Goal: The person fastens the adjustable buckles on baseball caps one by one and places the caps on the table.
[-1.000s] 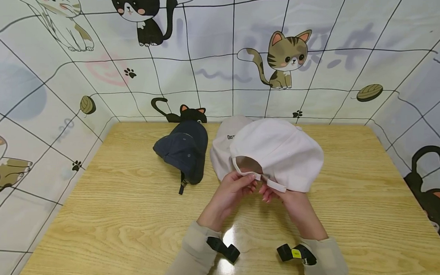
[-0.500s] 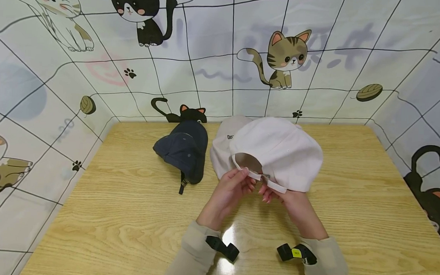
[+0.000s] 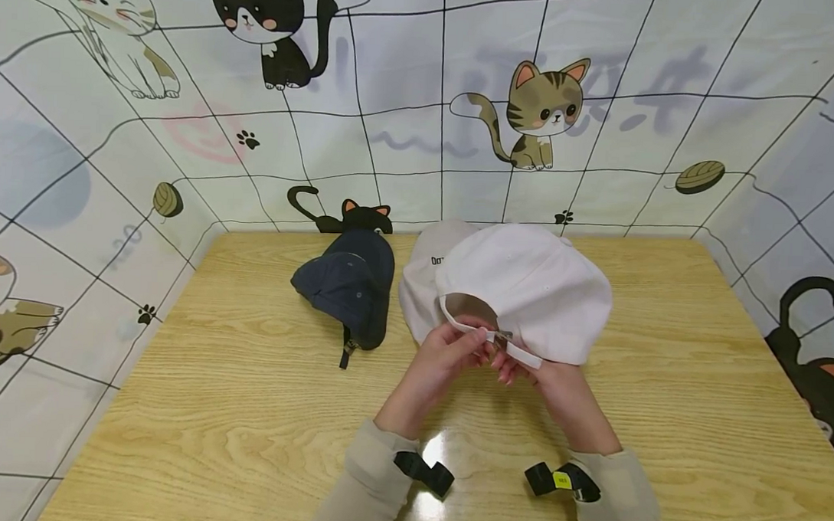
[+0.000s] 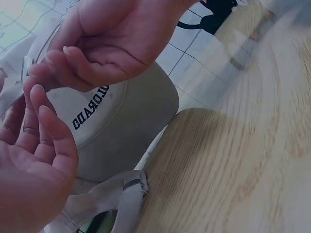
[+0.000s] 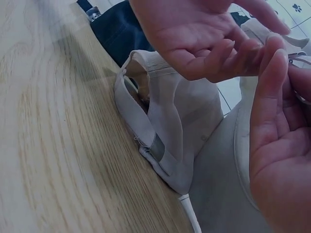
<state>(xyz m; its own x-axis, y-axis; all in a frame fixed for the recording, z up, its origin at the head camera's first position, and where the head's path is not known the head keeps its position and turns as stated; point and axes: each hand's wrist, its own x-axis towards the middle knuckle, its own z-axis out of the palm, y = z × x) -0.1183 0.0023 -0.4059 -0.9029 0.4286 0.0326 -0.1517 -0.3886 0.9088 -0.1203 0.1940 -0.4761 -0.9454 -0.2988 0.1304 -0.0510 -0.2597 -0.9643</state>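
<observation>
A white baseball cap (image 3: 526, 287) is held up over the table, its rear opening and adjusting strap (image 3: 524, 355) turned toward me. A small metal buckle (image 3: 502, 336) shows on the strap. My left hand (image 3: 448, 361) pinches the strap just left of the buckle, thumb on top. From below, my right hand (image 3: 550, 384) holds the strap's right part near the buckle, its thumb partly hidden by the cap. In the left wrist view, dark lettering (image 4: 91, 108) reading COLORADO shows on the cap beyond the fingers.
Behind the white cap lies a beige cap (image 3: 416, 291), its rear strap (image 5: 138, 114) visible in the right wrist view. A navy cap (image 3: 350, 285) with a dangling strap sits left of it. The wooden table (image 3: 232, 407) meets a cat-patterned wall cloth (image 3: 396, 76).
My left thumb slid left along the strap half a second ago and is now back closer to the buckle. The right hand and the cap have barely moved.
</observation>
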